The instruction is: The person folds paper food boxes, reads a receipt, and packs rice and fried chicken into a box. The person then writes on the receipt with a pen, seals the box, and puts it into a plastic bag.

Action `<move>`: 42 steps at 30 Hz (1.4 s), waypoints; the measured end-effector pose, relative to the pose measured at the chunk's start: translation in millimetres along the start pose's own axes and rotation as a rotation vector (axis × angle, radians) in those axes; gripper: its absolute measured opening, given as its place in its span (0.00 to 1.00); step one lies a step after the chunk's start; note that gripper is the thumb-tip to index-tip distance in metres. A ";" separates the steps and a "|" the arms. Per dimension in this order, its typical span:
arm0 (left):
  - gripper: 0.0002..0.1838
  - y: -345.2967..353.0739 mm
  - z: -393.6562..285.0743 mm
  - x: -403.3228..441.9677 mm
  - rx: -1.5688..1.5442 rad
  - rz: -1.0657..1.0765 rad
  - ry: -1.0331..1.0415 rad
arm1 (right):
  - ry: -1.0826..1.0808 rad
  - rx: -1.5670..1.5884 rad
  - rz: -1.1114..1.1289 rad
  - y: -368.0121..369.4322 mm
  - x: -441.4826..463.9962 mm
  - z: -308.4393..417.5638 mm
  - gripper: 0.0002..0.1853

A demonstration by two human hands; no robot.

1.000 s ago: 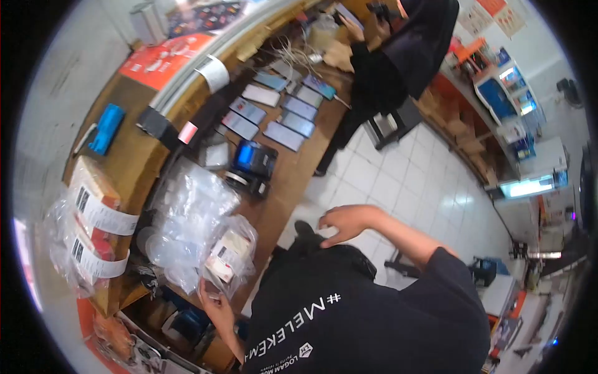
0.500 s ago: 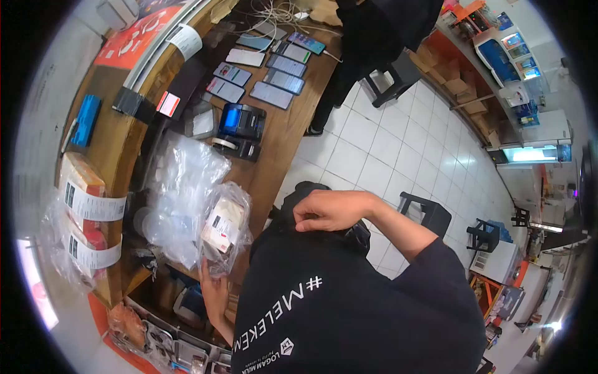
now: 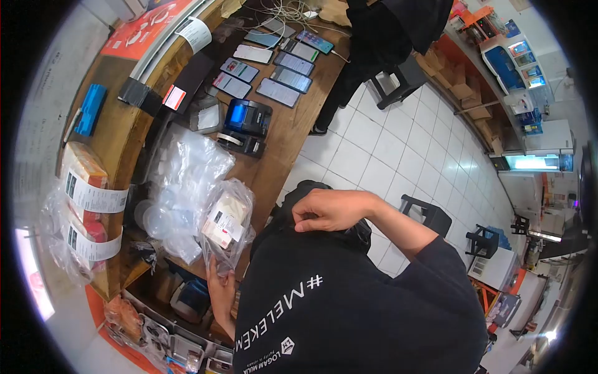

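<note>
My left hand (image 3: 222, 292) is at the lower end of a clear plastic bag (image 3: 244, 235), its fingers around the loose plastic. Inside the bag lies a pale box with a white label (image 3: 224, 225). Crumpled clear plastic packaging (image 3: 190, 159) lies beside it on the wooden bench (image 3: 277, 165). My right hand (image 3: 327, 210) is curled in front of my waist, against black material. Its fingertips are partly hidden, and what they hold, if anything, cannot be made out.
Several phones (image 3: 277, 92) lie beyond a black and blue device (image 3: 247, 118). Labelled parcels (image 3: 92, 187) rest on the left ledge (image 3: 134, 146). A person in dark clothes (image 3: 386, 37) stands at the bench's far end. Black stools (image 3: 430, 214) are on the tiled floor.
The view has tilted down toward the bench. My right hand has gone from spread fingers to curled ones at my waist. My left hand remains at the bag's lower end.
</note>
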State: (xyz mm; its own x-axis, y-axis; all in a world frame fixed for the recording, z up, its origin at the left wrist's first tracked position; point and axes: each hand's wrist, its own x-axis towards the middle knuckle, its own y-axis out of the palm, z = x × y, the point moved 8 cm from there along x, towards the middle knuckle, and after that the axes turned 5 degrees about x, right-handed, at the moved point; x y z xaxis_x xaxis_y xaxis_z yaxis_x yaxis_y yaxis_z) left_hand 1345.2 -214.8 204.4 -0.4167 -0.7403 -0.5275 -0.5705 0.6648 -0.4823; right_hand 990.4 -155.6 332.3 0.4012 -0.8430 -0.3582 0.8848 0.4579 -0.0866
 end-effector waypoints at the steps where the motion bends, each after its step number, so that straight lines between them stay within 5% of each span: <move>1: 0.35 0.4 -0.5 1.1 -0.007 0.003 -0.010 | -0.020 0.003 -0.010 -1.0 -0.9 0.6 0.17; 9: 0.30 2.9 -2.3 13.3 -0.022 0.016 -0.018 | -0.016 -0.016 0.000 -5.4 -6.6 -6.4 0.17; 18: 0.22 -6.0 -33.1 19.3 0.311 0.058 0.081 | 0.070 -0.058 -0.057 -16.6 -15.0 -16.3 0.13; 22: 0.26 -19.6 -27.9 22.2 0.477 0.033 0.109 | 0.142 -0.037 -0.049 -19.8 -27.0 -25.8 0.16; 24: 0.28 -30.9 -29.8 23.2 0.439 0.078 -0.084 | 0.124 -0.132 -0.085 -19.6 -32.7 -39.4 0.16; 28: 0.30 -35.4 -102.8 22.5 0.356 0.114 -0.138 | 0.263 -0.155 -0.191 -27.7 -59.5 -51.1 0.17; 29: 0.28 -28.6 -116.8 33.9 0.460 0.119 0.136 | 0.284 -0.164 -0.190 -27.0 -64.3 -52.5 0.17; 34: 0.23 39.4 -153.8 77.9 0.412 0.431 0.381 | 0.401 -0.360 -0.235 -20.9 -92.1 -60.8 0.18; 36: 0.23 74.0 -182.1 85.1 0.306 0.597 0.460 | 0.435 -0.170 -0.287 -37.3 -105.9 -59.0 0.21; 38: 0.26 99.4 -219.1 81.8 0.313 0.731 0.583 | 0.515 -0.230 -0.437 -58.1 -121.5 -121.8 0.30; 42: 0.25 139.4 -243.8 82.1 0.399 0.852 0.750 | 0.881 0.361 -0.219 -0.3 -146.0 -248.2 0.52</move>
State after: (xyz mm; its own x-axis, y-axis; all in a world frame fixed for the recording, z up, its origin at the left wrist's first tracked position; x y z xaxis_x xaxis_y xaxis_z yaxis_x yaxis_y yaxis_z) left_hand 1058.9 -207.3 264.4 -0.9369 0.1661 -0.3075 0.2923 0.8549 -0.4286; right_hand 872.7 37.4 153.9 0.0277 -0.3191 -0.9473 0.9969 0.0786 0.0027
